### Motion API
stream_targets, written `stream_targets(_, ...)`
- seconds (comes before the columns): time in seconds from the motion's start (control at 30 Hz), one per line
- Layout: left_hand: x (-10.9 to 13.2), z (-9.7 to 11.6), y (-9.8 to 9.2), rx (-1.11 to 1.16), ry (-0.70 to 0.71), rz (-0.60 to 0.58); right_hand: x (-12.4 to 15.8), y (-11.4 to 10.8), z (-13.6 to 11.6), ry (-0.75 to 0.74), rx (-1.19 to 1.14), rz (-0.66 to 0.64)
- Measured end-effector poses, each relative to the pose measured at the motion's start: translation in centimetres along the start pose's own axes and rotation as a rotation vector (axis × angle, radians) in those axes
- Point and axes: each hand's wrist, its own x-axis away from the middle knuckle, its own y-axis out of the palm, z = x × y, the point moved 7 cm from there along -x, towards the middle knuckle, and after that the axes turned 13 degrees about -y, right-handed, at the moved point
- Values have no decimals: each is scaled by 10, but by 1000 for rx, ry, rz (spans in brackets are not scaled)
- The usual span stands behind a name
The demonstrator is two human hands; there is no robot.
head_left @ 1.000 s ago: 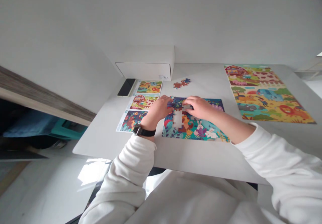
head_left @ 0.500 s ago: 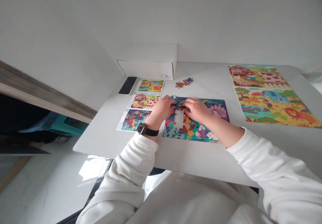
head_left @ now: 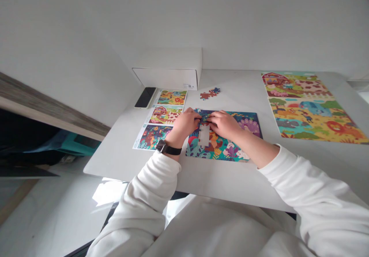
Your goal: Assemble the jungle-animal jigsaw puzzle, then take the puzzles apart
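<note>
A colourful jungle jigsaw puzzle (head_left: 230, 141) lies on the white table (head_left: 219, 180) in front of me, with a white gap (head_left: 204, 136) in its left half. My left hand (head_left: 184, 124) and my right hand (head_left: 223, 123) rest side by side on the puzzle's upper left part, just above the gap. Both have their fingers curled and pressed down on the pieces there. What lies under the fingertips is hidden. A black watch (head_left: 167, 148) sits on my left wrist.
A few loose puzzle pieces (head_left: 210, 93) lie beyond the puzzle. A reference sheet (head_left: 161, 119) with three pictures lies to the left, a phone (head_left: 145, 97) beside it. A white box (head_left: 170, 72) stands at the wall. A finished farm puzzle (head_left: 308, 105) lies at the right.
My right hand has slid a little to the left, closer to my left hand. Both hands stay pressed on the same part of the puzzle. The view has shifted slightly.
</note>
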Motion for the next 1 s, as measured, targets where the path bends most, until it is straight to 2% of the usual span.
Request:
stream_targets(0.3, -5, -2, 3, 60, -5, 14, 0, -2, -3, -28, 21, -34)
stream_targets(0.43, -5, -4, 3, 66, 2, 38, 3, -3, -1, -30, 11, 3)
stream_targets(0.63, -4, -2, -2, 64, 60, 138, 5, -3, 0, -47, -31, 22)
stream_targets(0.8, -3, 4, 2, 30, 84, 129, 5, -6, 2, -17, -14, 46)
stream_targets(0.9, -4, -3, 0, 17, 24, 170, 6, -4, 3, -18, -22, 31)
stream_targets(1.0, -9, -16, -4, 20, -67, 209, 8, -6, 5, 17, -56, 86)
